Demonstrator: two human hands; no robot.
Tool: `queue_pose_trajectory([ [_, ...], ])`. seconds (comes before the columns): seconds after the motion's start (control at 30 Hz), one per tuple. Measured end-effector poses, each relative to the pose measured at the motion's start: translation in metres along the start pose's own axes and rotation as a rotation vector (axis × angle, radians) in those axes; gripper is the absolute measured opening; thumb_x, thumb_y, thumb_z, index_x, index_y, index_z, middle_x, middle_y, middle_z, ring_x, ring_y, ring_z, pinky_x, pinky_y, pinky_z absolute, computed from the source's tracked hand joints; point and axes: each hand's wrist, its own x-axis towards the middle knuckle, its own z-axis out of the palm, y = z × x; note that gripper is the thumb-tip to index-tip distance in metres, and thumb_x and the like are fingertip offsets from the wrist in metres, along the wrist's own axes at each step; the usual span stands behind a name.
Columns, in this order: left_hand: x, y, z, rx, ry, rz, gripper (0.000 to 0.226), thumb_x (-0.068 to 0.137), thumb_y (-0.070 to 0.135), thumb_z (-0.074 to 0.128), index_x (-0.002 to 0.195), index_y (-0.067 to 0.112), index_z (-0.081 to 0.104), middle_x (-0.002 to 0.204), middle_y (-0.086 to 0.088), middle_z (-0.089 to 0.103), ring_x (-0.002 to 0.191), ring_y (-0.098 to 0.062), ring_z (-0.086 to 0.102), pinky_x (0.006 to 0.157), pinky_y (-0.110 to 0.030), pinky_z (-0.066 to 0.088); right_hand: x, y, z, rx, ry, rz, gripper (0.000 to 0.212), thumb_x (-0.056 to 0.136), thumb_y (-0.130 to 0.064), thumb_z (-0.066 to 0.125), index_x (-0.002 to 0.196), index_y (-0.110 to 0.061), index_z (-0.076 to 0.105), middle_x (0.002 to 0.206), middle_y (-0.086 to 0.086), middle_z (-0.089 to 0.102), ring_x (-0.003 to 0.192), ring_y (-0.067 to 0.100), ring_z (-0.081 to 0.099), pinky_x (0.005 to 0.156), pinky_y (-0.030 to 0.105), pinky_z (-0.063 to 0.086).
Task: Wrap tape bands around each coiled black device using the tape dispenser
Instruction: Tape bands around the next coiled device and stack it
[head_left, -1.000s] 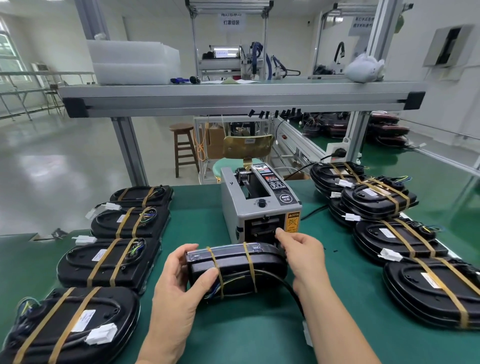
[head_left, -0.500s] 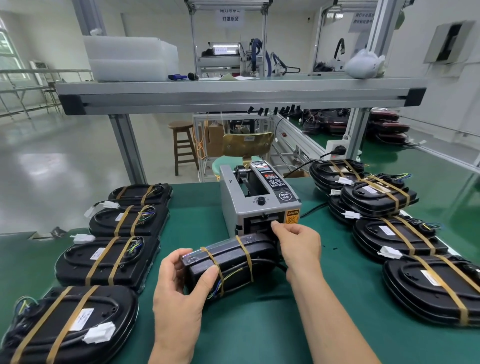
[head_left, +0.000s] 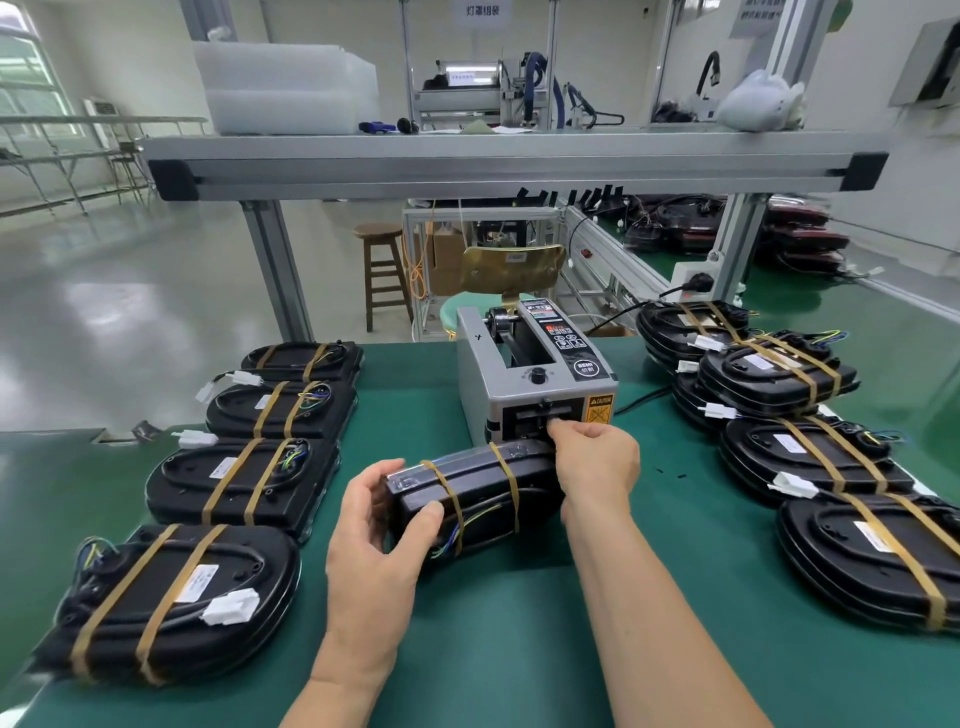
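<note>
Workbench topped with a green mat (head_left: 519, 649). Grey tape dispenser (head_left: 480, 384) stands at centre rear, with its black cable (head_left: 641, 399) trailing right across the mat. Left side: four banded black devices (head_left: 244, 480) lie flat in a row running front to back, close together. Right side: a second group (head_left: 810, 460), front ones flat, rear ones stacked and overlapping. White connectors (head_left: 195, 439) lie beside several.

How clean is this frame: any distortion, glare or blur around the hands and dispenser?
Head view: wide-angle stretch tilts the shelf posts and swells the corner devices. Head view: window glare sheens the floor at left. Head view: light on the mat is even, with soft shadows; left hand, right hand, held device and dispenser read sharp.
</note>
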Motion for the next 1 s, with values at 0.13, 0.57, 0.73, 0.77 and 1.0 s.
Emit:
queue_pose_trajectory([
  [0.13,-0.005,0.0,-0.002,-0.017,-0.002,-0.02,0.044,0.073,0.021,0.073,0.114,0.029,0.061,0.11,0.003,0.07,0.105,-0.014,0.066,0.091,-0.024,0.049,-0.01,-0.001,-0.004,0.059,0.0,-0.009,0.018,0.08,-0.02,0.072,0.066,-0.025,0.061,0.078,-0.008,0.064,0.082,0.017,0.061,0.063,0.025,0.041],
  [0.57,-0.017,0.004,0.011,-0.112,0.05,-0.016,0.053,0.07,0.024,0.081,0.114,0.042,0.058,0.103,0.004,0.07,0.099,-0.016,0.067,0.088,-0.024,0.052,-0.131,0.011,-0.012,0.177,-0.325,-0.379,0.014,0.079,-0.024,0.078,0.066,-0.023,0.075,0.128,-0.032,0.055,0.138,-0.006,0.033,0.118,0.031,0.027],
  [0.73,-0.019,0.003,0.005,-0.055,0.021,0.022,0.051,0.081,-0.004,0.074,0.11,0.035,0.06,0.107,0.006,0.071,0.102,-0.014,0.067,0.087,-0.018,0.05,-0.136,0.023,-0.004,0.114,-0.309,-0.392,0.02,0.083,-0.014,0.075,0.066,-0.025,0.072,0.133,-0.021,0.056,0.137,-0.012,0.029,0.107,0.002,0.019],
  [0.77,-0.02,0.004,0.004,-0.05,0.017,0.03,0.048,0.081,-0.001,0.075,0.109,0.035,0.061,0.107,0.007,0.071,0.103,-0.013,0.067,0.088,-0.018,0.049,-0.136,0.023,-0.003,0.107,-0.297,-0.395,0.02,0.083,-0.014,0.075,0.066,-0.026,0.072,0.131,-0.02,0.057,0.137,-0.011,0.03,0.105,0.001,0.019],
  [1.0,-0.019,0.006,0.004,-0.064,0.017,0.06,0.045,0.074,0.011,0.072,0.104,0.044,0.064,0.108,0.009,0.071,0.106,-0.014,0.066,0.089,-0.016,0.048,-0.133,0.022,-0.003,0.059,-0.254,-0.429,0.023,0.082,-0.015,0.077,0.066,-0.03,0.069,0.126,-0.018,0.06,0.134,-0.007,0.033,0.101,-0.003,0.016],
])
